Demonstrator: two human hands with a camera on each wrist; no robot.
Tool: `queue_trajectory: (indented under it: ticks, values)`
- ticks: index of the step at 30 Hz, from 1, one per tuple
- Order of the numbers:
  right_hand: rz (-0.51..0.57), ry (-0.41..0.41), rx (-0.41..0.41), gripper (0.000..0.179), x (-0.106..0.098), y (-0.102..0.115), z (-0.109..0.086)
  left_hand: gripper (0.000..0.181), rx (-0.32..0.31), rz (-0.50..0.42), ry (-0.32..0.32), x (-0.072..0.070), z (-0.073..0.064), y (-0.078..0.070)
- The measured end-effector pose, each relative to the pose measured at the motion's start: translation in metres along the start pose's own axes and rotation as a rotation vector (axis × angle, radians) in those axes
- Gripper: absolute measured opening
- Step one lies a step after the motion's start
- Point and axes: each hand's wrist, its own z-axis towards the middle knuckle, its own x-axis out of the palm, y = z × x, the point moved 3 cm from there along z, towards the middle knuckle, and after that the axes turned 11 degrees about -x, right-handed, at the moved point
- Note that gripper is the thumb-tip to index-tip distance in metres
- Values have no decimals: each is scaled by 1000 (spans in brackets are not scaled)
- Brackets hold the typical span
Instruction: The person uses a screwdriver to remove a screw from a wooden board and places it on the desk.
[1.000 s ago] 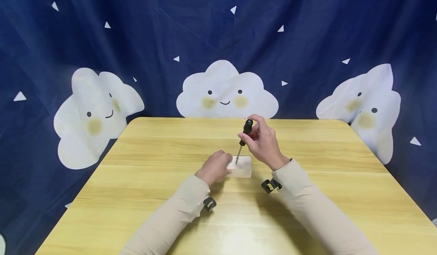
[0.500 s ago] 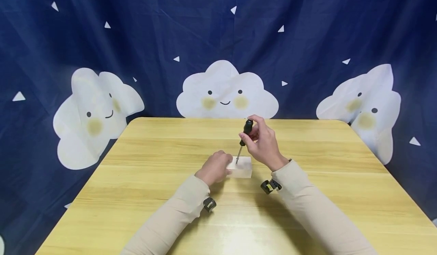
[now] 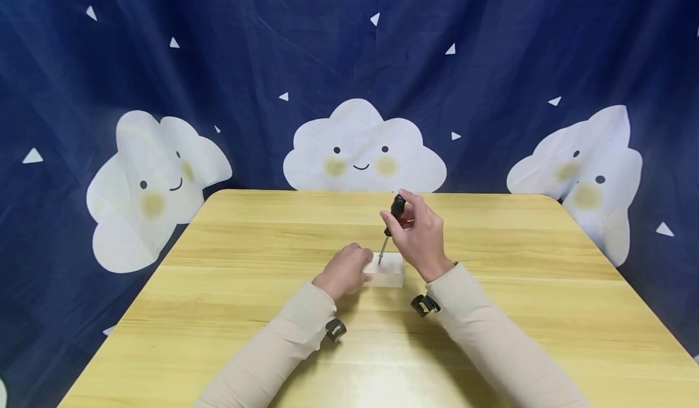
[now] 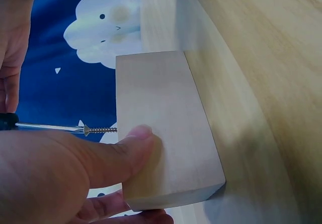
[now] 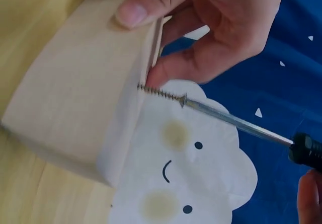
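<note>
A pale wooden block [image 3: 391, 269] lies on the table, and my left hand [image 3: 344, 268] grips its left end, thumb on the near face in the left wrist view. My right hand [image 3: 423, 235] holds a screwdriver [image 3: 397, 206] by its black handle, a fingertip at the handle's top end. Its metal shaft [image 5: 241, 126] runs down, slightly tilted, to the head of a screw [image 5: 161, 92]. The screw stands up from the block's top face, much of its thread showing, with its point at the wood.
The wooden table [image 3: 246, 311] spreads around the block on all sides. Behind it hangs a dark blue curtain [image 3: 246, 44] with white smiling clouds and small triangles. A black wrist camera [image 3: 425, 305] sits under the right sleeve, another black wrist camera [image 3: 335, 329] under the left.
My right hand and wrist have turned a little about the screwdriver, with the wrist shifting slightly left and down. My left hand stays on the block. The whole head view has dropped slightly.
</note>
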Motion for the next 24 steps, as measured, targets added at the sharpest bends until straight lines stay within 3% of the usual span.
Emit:
queue_trajectory:
  ticks: [4, 15, 24]
  values:
    - [23, -40, -28, 48, 1, 0, -1, 29, 3, 5, 7, 1, 0, 0]
    - [70, -42, -44, 49, 0, -1, -1, 25, 10, 29, 3, -1, -1, -1]
    - [179, 19, -27, 52, -2, -5, -3, 24, -2, 0, -4, 0, -2, 1]
